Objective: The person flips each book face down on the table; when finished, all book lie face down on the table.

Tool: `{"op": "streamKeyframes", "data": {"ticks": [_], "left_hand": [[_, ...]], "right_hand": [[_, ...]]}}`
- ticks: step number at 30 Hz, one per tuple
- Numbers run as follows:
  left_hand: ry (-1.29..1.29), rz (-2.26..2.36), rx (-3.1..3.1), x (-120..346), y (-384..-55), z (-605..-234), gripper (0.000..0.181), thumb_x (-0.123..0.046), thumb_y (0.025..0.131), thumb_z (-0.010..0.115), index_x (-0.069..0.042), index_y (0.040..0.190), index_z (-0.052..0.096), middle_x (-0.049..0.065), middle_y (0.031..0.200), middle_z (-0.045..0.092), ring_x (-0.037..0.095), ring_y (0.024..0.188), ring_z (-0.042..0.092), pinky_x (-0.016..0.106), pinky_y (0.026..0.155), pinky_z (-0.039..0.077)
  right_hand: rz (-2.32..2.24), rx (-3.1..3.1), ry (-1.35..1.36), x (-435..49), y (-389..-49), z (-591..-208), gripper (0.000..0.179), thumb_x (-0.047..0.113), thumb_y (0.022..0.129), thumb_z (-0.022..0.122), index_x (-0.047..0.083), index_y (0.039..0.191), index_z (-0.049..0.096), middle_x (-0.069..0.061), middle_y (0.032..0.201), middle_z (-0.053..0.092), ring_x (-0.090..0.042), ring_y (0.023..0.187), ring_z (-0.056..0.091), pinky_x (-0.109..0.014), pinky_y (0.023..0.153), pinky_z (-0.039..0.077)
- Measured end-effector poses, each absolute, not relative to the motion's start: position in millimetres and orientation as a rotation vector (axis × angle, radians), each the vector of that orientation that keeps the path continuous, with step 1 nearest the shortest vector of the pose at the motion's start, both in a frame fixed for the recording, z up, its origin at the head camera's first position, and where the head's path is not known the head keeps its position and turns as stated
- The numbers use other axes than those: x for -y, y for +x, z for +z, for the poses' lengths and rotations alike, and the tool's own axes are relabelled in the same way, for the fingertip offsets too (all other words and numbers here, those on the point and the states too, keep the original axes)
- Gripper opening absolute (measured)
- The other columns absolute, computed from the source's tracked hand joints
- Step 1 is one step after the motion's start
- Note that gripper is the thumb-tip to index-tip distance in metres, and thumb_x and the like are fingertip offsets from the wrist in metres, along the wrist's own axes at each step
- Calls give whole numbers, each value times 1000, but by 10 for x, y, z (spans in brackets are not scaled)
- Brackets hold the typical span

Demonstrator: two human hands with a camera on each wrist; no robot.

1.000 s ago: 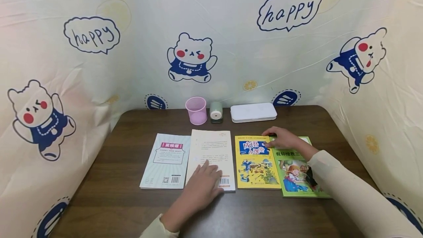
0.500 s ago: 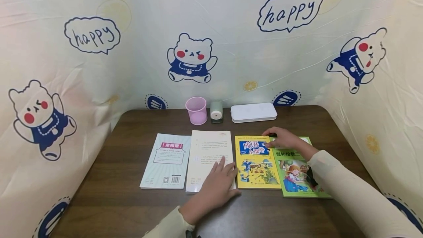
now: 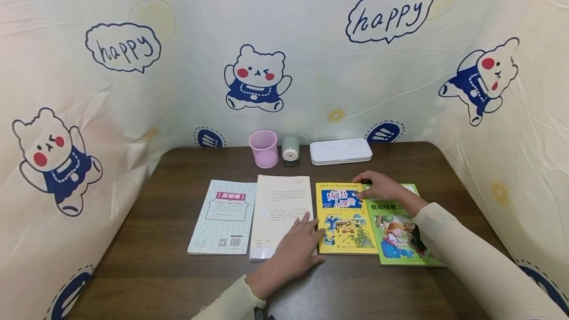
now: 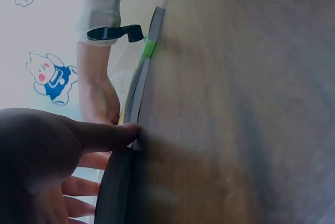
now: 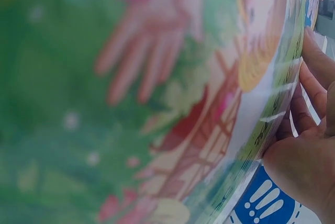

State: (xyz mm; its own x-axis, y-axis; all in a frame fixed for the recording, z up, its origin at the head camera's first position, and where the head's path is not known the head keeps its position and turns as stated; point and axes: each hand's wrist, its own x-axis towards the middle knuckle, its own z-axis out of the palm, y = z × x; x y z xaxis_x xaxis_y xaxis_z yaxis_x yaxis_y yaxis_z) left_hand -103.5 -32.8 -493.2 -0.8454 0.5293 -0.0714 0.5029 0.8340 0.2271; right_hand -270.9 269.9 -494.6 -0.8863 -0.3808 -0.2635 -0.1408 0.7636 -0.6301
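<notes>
A yellow paperback book with a blue title panel lay face up on the dark brown wooden table. To its left, across a narrow gap, was a cream-white book with printed text, and beyond that a pale blue book with a pink label. A glossy green picture book lay close along its right side; overlap could not be made out.

The left hand, fingers spread and fairly straight, lay over the cream-white book's lower right part, fingertips reaching towards the yellow book's left edge; its thumb stood apart at the near edges. The right hand was at the yellow book's upper right corner, thumb apart from the fingers; whether they pinched anything could not be told.

An uneven push from either hand would probably have skewed the yellow book, or slid its edge over a neighbour. The black strap at the right sleeve, above the green book, might have snagged that cover. The pink plastic cup, behind and left of the yellow book, seemed out of harm's way.
</notes>
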Motion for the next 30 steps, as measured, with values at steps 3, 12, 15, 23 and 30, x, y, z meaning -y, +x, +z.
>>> {"op": "streamKeyframes", "data": {"ticks": [3, 12, 15, 23, 30], "left_hand": [[817, 343, -2885, 324, -1031, -4946, 66, -48, 91, 77, -16, 146, 60, 12, 160, 45, 31, 156, 27, 46, 126, 25], [836, 391, -2931, 296, -1025, -4974, 56, -42, 92, 78, -13, 139, 66, 14, 157, 49, 32, 154, 32, 45, 124, 28], [837, 394, -2942, 285, -1025, -4976, 54, -40, 92, 78, -13, 137, 68, 14, 155, 51, 32, 153, 34, 46, 123, 30], [813, 447, -2919, 268, -1018, -4956, 52, -36, 91, 80, -14, 138, 68, 15, 155, 51, 32, 153, 33, 46, 124, 29], [791, 581, -2898, 266, -1023, -4934, 51, -29, 89, 82, -15, 136, 69, 17, 152, 53, 35, 151, 36, 49, 123, 29]], "right_hand": [[-883, -2581, -396, -2695, -2702, -4945, 48, 30, 92, 80, 13, 135, 65, -14, 137, 58, -32, 119, 54, -57, 107, 44], [-879, -2582, -390, -2689, -2701, -4951, 48, 29, 93, 79, 13, 135, 65, -13, 136, 58, -32, 119, 54, -57, 107, 44], [-884, -2579, -382, -2687, -2703, -4955, 47, 30, 93, 79, 14, 135, 65, -13, 135, 58, -31, 118, 54, -57, 106, 44], [-886, -2579, -382, -2688, -2691, -4946, 47, 29, 93, 79, 14, 135, 65, -13, 135, 58, -31, 117, 54, -56, 105, 45], [-875, -2583, -390, -2675, -2681, -4934, 46, 29, 94, 78, 13, 135, 64, -14, 135, 58, -31, 117, 54, -56, 105, 45]]}}
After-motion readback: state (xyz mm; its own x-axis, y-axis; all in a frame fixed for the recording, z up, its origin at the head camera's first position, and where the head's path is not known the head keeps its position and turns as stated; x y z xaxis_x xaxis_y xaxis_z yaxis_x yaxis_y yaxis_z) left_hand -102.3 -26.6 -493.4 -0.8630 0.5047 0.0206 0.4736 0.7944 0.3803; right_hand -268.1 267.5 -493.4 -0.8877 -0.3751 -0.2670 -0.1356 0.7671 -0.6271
